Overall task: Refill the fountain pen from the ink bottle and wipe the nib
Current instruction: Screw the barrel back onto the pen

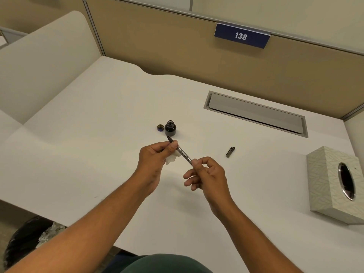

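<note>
Head view, mid-frame: the left hand point(155, 154) pinches the fountain pen point(180, 151) near its nib along with a tissue point(171, 158), while the right hand point(204, 174) grips the pen's rear end. The open ink bottle point(170, 128) stands just above. This looks like the wiping step; next the tissue must be drawn gently along the nib.

Even, soft overhead light — faint shadows, edges bowed, perhaps slightly blurred.
</note>
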`<action>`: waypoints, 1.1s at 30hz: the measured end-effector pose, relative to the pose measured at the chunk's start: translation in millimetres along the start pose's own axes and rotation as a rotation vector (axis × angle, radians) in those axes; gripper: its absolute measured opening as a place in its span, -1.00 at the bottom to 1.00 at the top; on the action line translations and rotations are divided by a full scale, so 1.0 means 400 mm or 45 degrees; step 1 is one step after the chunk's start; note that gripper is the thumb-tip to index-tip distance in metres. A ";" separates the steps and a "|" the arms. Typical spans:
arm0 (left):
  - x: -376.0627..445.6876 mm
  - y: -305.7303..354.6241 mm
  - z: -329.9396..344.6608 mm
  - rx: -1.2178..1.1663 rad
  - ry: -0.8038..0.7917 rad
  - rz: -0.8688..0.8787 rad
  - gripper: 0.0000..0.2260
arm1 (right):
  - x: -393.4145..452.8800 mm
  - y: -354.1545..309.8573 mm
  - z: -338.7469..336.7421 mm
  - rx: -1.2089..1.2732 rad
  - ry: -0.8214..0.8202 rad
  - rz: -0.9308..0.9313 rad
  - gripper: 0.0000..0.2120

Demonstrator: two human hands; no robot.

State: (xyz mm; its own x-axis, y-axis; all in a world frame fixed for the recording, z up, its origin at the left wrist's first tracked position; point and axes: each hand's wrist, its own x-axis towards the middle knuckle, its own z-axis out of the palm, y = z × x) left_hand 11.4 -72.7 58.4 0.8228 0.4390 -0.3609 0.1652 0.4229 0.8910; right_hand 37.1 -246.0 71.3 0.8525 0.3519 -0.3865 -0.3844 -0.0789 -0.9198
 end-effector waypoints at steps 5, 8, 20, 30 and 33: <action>0.005 -0.001 -0.001 0.024 0.023 0.030 -0.90 | 0.004 0.002 -0.008 -0.129 0.051 -0.078 -0.83; 0.007 -0.002 -0.003 0.029 0.020 0.027 -0.89 | 0.009 0.004 -0.014 -0.169 0.068 -0.073 -0.90; 0.006 -0.008 0.010 0.055 0.002 0.038 -0.88 | 0.008 0.010 -0.020 -0.153 0.092 -0.073 -0.82; 0.007 -0.009 0.014 0.029 -0.002 0.028 -0.87 | 0.002 0.015 -0.020 -0.096 0.068 -0.019 -0.64; 0.008 -0.011 0.012 0.032 -0.002 0.028 -0.86 | 0.001 0.014 -0.021 -0.100 0.096 -0.061 -0.90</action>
State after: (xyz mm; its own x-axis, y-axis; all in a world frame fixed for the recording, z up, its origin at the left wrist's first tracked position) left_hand 15.9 -77.0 54.8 0.8271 0.4468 -0.3411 0.1608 0.3934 0.9052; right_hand 38.3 -254.0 65.5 0.8947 0.2860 -0.3432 -0.3161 -0.1377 -0.9387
